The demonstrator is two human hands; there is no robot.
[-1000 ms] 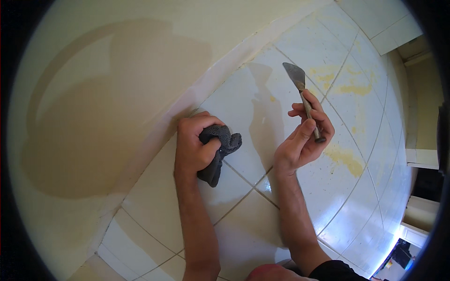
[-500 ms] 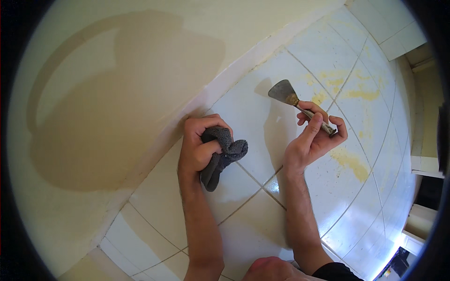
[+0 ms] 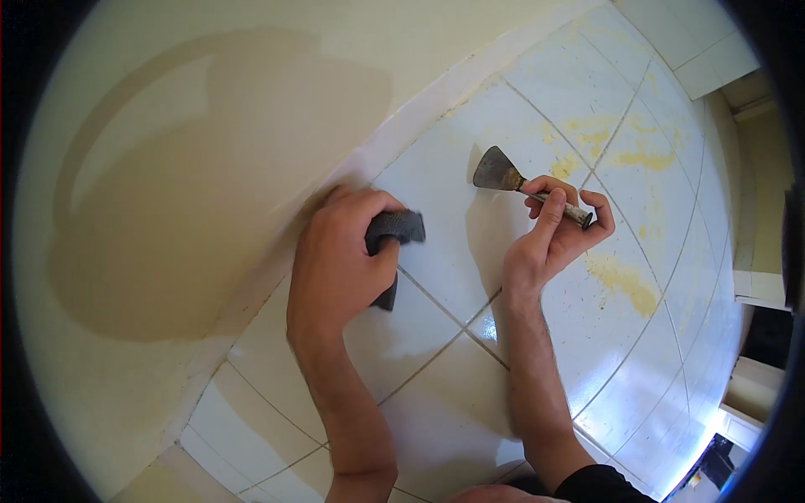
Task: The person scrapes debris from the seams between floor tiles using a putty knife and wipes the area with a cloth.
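My left hand is closed around a dark grey cloth, at the foot of the wall where it meets the tiles. The back of the hand hides much of the cloth, and one end hangs out below the thumb. In my right hand is a putty knife with a wide, dull metal blade and a worn, paint-spotted handle. Thumb and fingers pinch that handle, and the blade points up and left, held off the floor with its shadow beside it.
White floor tiles carry yellowish smears and small crumbs right of my right hand. A cream wall with a pale skirting strip runs along the left. Cabinets stand at the far right.
My left hand has turned and shifted slightly left with the cloth, its back now showing more. The right hand and putty knife have drifted a little left.
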